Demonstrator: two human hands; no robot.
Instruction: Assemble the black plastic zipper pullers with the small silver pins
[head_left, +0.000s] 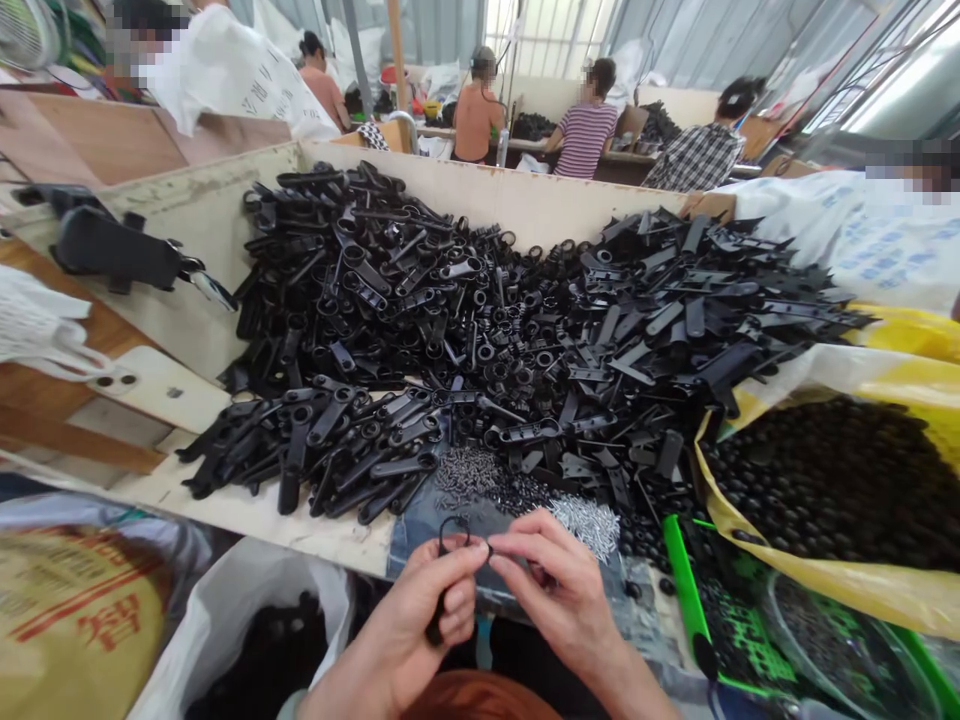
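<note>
My left hand (409,620) is closed around a black plastic part (435,628), whose thin ring stands up above the fingers and whose lower end shows under the palm. Thumb and fingers of my right hand (559,585) pinch a tiny dark piece (490,549) right beside my left thumb tip; its kind is too small to tell. Just beyond both hands lie a heap of silver screws (589,525) and a heap of small grey metal pieces (469,474). Small black bits lie between those heaps.
Piles of black plastic parts (360,270) and flat black pieces (675,310) fill the wooden-walled table. At right stand a yellow sack (870,385) of black balls and a green tray (682,570). A phone (169,385) lies left; a white sack (217,600) stands below. Several people sit beyond.
</note>
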